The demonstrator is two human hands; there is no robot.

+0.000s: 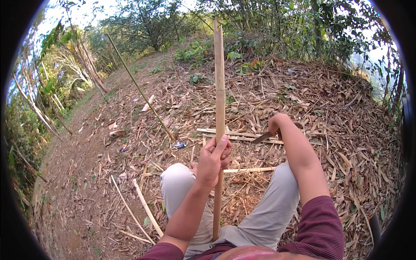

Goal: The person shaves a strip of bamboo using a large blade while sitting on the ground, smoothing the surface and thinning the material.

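A long split bamboo piece (220, 73) stands nearly upright between my knees, its lower end by my lap and its top above the ground litter. My left hand (213, 159) is wrapped round it below the middle, thumb pointing up along it. Out in front of my right knee, my right hand (278, 124) is closed round the handle of a knife. The dark knife blade (261, 138) points left and down, apart from the upright bamboo. Behind the blade, several pale bamboo strips (236, 134) lie on the ground; my wrist partly hides the handle.
Dry leaves and bamboo shavings cover the sloping ground. Another strip (251, 170) lies between my knees, and more strips (148, 208) lie beside my left leg. A thin green stalk (139, 86) leans at left, near a blue packet (180, 144). Bushes (149, 26) grow behind.
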